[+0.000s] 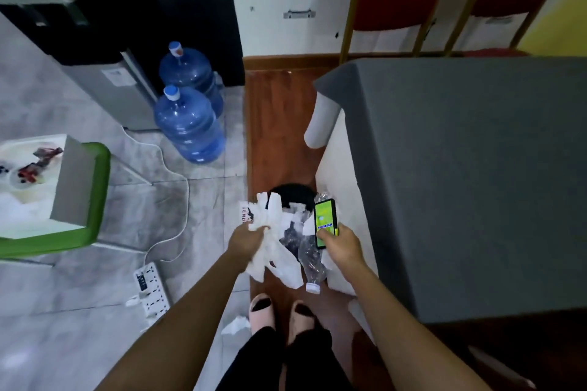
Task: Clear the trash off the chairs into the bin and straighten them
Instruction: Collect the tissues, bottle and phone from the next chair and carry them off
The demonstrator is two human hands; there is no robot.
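White crumpled paper (273, 241) fills your left hand (246, 240), its grip closed tight, while your right hand (341, 246) clamps a green Mentos box (325, 222) and a crushed clear bottle (311, 260) above the black bin (293, 195) beside the grey bench (476, 184).

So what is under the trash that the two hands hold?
Under the white paper and crushed bottle sits the black bin. Only its far rim shows; its inside is covered.

Floor (95, 343): two water jugs (190, 127), power strip (152, 289), crumpled tissue (235, 325).
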